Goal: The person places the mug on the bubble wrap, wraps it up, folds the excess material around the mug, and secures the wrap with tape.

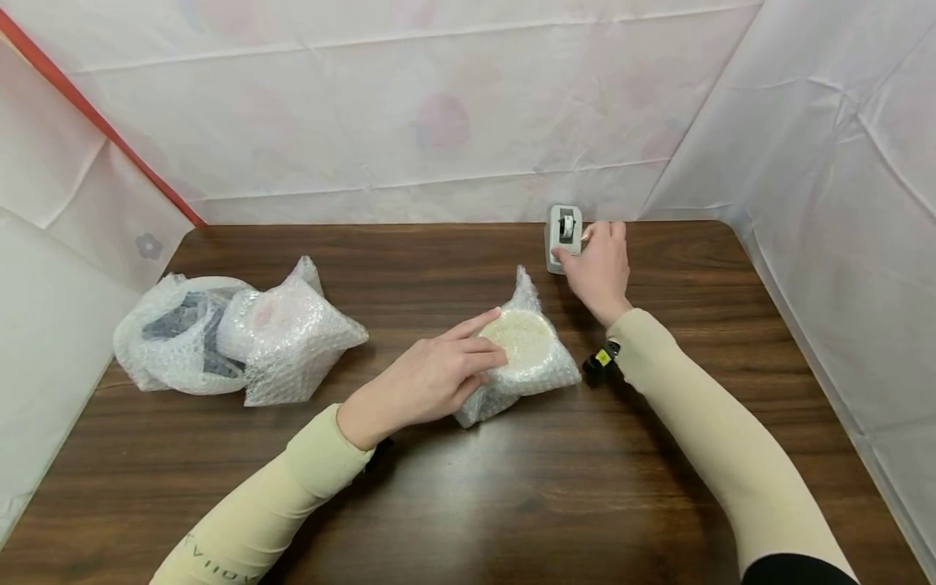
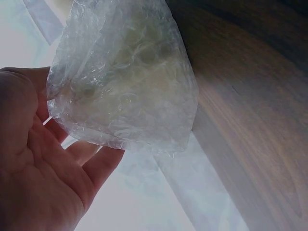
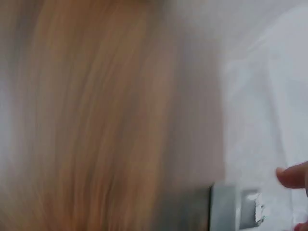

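A round, pale yellow object in bubble wrap [image 1: 522,341] sits on the table in the head view. My left hand [image 1: 431,374] holds it from the left, fingertips over its top and side. In the left wrist view the left hand [image 2: 53,163] bends around the edge of the bubble wrap [image 2: 130,91]. At the table's back edge stands a small grey tape dispenser [image 1: 563,237]. My right hand [image 1: 603,272] is at its right side, thumb and fingers spread apart. The right wrist view, partly blurred, catches the dispenser [image 3: 224,209] and a fingertip [image 3: 291,176] apart from it.
Two bubble-wrapped bundles lie at the left: a whitish one with a dark part [image 1: 175,333] and a pinkish one [image 1: 292,333], touching each other. Pale sheeting [image 1: 468,114] rises behind the wooden table [image 1: 512,504] and along both sides.
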Demonstrator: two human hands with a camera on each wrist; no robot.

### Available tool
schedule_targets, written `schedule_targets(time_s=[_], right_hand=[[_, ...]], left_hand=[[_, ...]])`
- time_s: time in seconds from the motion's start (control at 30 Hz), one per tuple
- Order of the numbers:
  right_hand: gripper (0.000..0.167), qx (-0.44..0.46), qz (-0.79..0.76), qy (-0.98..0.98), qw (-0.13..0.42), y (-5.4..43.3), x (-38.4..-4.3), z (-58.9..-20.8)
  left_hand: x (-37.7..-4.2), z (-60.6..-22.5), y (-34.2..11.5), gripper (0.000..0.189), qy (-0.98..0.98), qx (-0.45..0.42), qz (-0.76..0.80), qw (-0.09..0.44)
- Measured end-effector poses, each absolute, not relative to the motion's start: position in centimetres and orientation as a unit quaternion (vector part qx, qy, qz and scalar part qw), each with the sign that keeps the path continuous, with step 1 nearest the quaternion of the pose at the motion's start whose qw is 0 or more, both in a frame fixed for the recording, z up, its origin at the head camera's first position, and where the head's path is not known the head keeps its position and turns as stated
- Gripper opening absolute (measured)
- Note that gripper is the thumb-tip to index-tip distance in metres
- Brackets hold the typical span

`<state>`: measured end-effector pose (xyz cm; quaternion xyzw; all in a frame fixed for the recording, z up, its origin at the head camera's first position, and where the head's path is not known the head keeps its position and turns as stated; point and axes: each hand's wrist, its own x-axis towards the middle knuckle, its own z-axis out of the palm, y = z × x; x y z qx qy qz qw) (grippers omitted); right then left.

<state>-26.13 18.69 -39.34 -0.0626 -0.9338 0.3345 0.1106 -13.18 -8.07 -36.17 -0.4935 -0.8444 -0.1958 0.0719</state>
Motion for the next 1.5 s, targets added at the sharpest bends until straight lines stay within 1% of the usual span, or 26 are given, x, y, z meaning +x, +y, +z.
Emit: schedule_targets(time_s=[0.1,0.17,0.23,0.3,0.53,0.6,0.77,0.87,0.93,0.97,1.1,1.2,1.37,1.5], right_hand=[[0.041,-0.118,0.485,-0.867,-0.014,19.4,-25.3,-38.9],[0.042,-0.159,0.569,-0.802,-0.087,19.8,-25.0,-38.8],[0.043,-0.195,0.624,-0.745,-0.134,20.2,-25.1,-38.8],[0.041,-0.202,0.642,-0.724,-0.148,20.4,-25.2,-38.9],[0.04,-0.169,0.658,-0.718,-0.153,20.9,-25.5,-39.3],[0.037,-0.153,0.664,-0.715,-0.158,21.0,-25.3,-39.5],[0.012,-0.103,0.659,-0.727,-0.163,21.3,-24.8,-39.8],[0.016,-0.078,0.653,-0.736,-0.16,21.4,-24.6,-40.0],[0.014,-0.07,0.649,-0.741,-0.159,21.5,-24.5,-40.1],[0.014,-0.071,0.651,-0.739,-0.157,21.6,-24.4,-40.1],[0.02,-0.088,0.653,-0.737,-0.147,21.8,-24.2,-40.3],[0.022,-0.09,0.649,-0.744,-0.13,22.0,-24.1,-40.5],[0.038,-0.099,0.614,-0.778,-0.093,22.1,-23.9,-40.5],[0.046,-0.12,0.579,-0.802,-0.084,22.2,-24.4,-40.3]], left_hand=[[-13.2,-36.1,-8.0,0.033,-0.845,-0.494,-0.193,0.072],[-13.3,-36.0,-8.1,0.033,-0.845,-0.495,-0.191,0.072],[-13.3,-36.0,-8.1,0.033,-0.845,-0.495,-0.191,0.071],[-13.3,-35.9,-8.1,0.033,-0.845,-0.494,-0.193,0.069],[-13.4,-36.1,-7.8,0.033,-0.843,-0.494,-0.199,0.07],[-13.4,-36.1,-7.8,0.033,-0.843,-0.495,-0.199,0.071],[-13.6,-36.1,-7.7,0.034,-0.844,-0.493,-0.199,0.068],[-13.7,-36.0,-7.7,0.034,-0.844,-0.492,-0.202,0.065],[-13.7,-36.1,-7.7,0.034,-0.844,-0.492,-0.203,0.063],[-13.7,-36.1,-7.7,0.034,-0.844,-0.492,-0.204,0.062],[-13.7,-36.2,-7.6,0.035,-0.843,-0.495,-0.202,0.061],[-13.6,-36.2,-7.6,0.035,-0.843,-0.494,-0.202,0.061],[-13.6,-36.1,-7.6,0.035,-0.842,-0.496,-0.202,0.059],[-13.6,-36.2,-7.5,0.035,-0.842,-0.496,-0.203,0.062]])
